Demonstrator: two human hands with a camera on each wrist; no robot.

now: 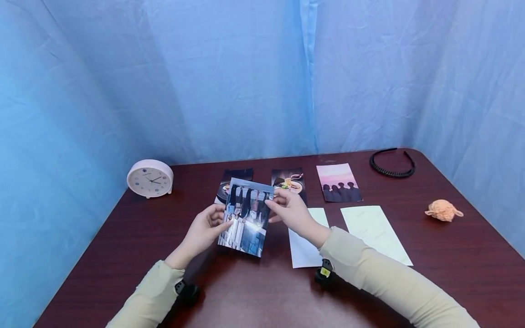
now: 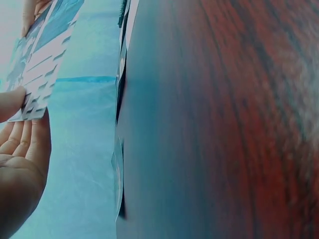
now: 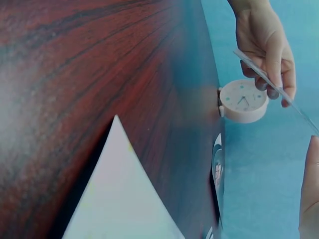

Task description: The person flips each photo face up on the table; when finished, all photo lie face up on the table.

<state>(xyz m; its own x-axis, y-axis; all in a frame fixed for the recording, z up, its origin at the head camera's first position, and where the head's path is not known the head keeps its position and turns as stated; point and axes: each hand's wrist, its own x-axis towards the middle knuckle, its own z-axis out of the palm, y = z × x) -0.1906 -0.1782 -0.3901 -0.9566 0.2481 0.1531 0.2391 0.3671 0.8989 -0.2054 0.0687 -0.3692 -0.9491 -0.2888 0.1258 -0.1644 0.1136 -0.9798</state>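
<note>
Both hands hold a glossy photo print (image 1: 246, 230) tilted above the table, its picture of several people before buildings appearing upside down in the head view. The left hand (image 1: 205, 230) pinches its left edge, thumb on the front and fingers behind. At the upper right edge, the right hand (image 1: 295, 214) pinches it the same way. In the right wrist view the print (image 3: 271, 82) shows edge-on, and only part of the right hand (image 3: 310, 189) is visible. Behind the held print lies a food photo (image 1: 244, 175), partly covered from view.
Another food photo (image 1: 297, 184) and a sunset silhouette photo (image 1: 339, 182) lie at the back. Nearer are two white sheets, one (image 1: 305, 250) under the right forearm, the other (image 1: 375, 232) farther right. A clock (image 1: 150, 179), black headband (image 1: 391, 173) and orange fuzzy item (image 1: 444, 210) stand around.
</note>
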